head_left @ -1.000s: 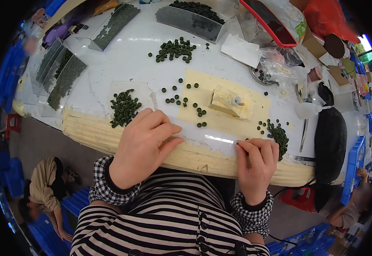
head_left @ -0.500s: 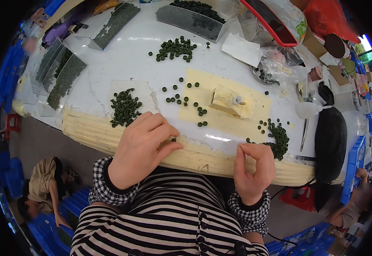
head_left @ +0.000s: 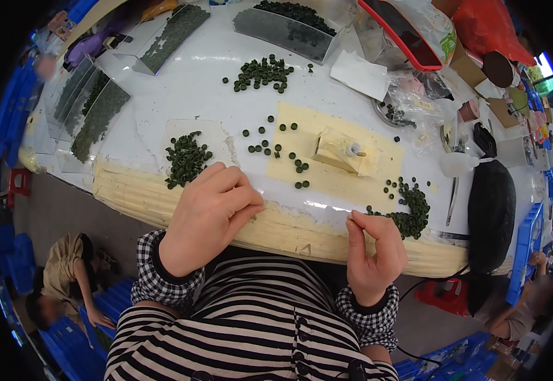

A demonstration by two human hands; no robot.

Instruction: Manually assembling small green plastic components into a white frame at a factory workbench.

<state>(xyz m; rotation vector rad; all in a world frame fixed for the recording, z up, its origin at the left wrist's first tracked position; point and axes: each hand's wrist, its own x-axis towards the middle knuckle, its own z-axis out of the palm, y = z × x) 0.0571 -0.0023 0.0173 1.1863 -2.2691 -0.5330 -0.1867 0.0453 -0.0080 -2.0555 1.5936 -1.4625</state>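
My left hand (head_left: 208,219) hovers at the padded front edge of the table, thumb and fingertips pinched together. The small dark green round piece at these fingertips a moment ago is now hidden between them. Just behind that hand lies a pile of dark green round pieces (head_left: 187,159). My right hand (head_left: 378,254) is closed in a pinch over the same edge; what it holds, if anything, is too small to make out. Beside it is another pile of green pieces (head_left: 413,213). Between and beyond the hands, loose green pieces (head_left: 265,143) lie scattered.
A small cream-wrapped block with a pin (head_left: 342,151) stands on a yellow sheet (head_left: 295,120). Clear trays with green pieces (head_left: 283,32) line the back. A red-framed phone (head_left: 403,35), a white squeeze bottle (head_left: 457,164), tweezers (head_left: 452,200) and a black cushion (head_left: 492,216) occupy the right.
My left thumb and fingers have come together over the small green piece, which has gone out of sight. My right hand has barely shifted and keeps its pinch.
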